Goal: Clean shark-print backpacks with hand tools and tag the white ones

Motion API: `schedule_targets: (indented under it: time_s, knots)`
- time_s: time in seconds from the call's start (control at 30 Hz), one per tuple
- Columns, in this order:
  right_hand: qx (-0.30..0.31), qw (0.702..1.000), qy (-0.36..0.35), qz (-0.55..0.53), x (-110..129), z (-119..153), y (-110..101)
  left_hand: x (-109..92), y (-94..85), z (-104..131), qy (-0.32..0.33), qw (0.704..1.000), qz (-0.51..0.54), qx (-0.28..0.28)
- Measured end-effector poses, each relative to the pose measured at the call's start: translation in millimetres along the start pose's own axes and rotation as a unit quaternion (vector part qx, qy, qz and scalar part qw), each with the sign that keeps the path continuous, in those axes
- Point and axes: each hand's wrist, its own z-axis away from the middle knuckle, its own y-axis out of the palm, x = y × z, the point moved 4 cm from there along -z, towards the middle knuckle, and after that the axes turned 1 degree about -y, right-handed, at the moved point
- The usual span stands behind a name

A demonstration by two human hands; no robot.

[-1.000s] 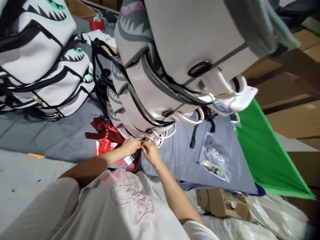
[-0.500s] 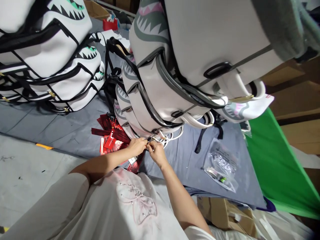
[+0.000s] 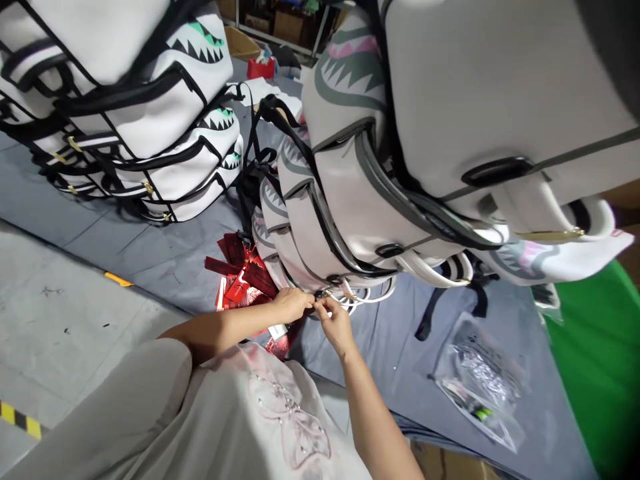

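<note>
A tall stack of pale grey bags (image 3: 350, 200) with shark-teeth prints and white handles leans over the grey-covered table. At its bottom front edge, my left hand (image 3: 294, 305) and my right hand (image 3: 334, 323) meet with fingers pinched together. Between the fingertips is something small and dark by the bag's metal fittings, too small to make out. Left of my left hand lies a bunch of red tags (image 3: 245, 280) with dark red ribbons. A white label (image 3: 277, 331) shows just below my left wrist.
White bags with black trim and green prints (image 3: 150, 133) are piled at the left. A clear plastic bag (image 3: 480, 380) with small items lies on the table (image 3: 380, 360) at the right. Green material (image 3: 595, 333) is beyond the right edge. A red object (image 3: 261, 68) sits at the back.
The view has shifted, so the bags, tags and hands appear further right, and the grey stack looks larger. Both hands remain together at the same spot on the bottom bag.
</note>
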Motion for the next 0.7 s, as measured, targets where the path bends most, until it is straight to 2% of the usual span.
schedule_targets:
  time_s: [0.17, 0.7]
  knots:
    - [0.002, 1.0, 0.006, -0.014, 3.1, -1.1, 1.0, 1.7, -1.5, -1.4, -0.013, 1.0, 0.004, -0.012]
    - [-0.014, 0.999, 0.024, -0.032, 4.9, 3.5, 1.2, 2.3, -3.5, -1.1, 0.009, 1.0, 0.007, -0.006]
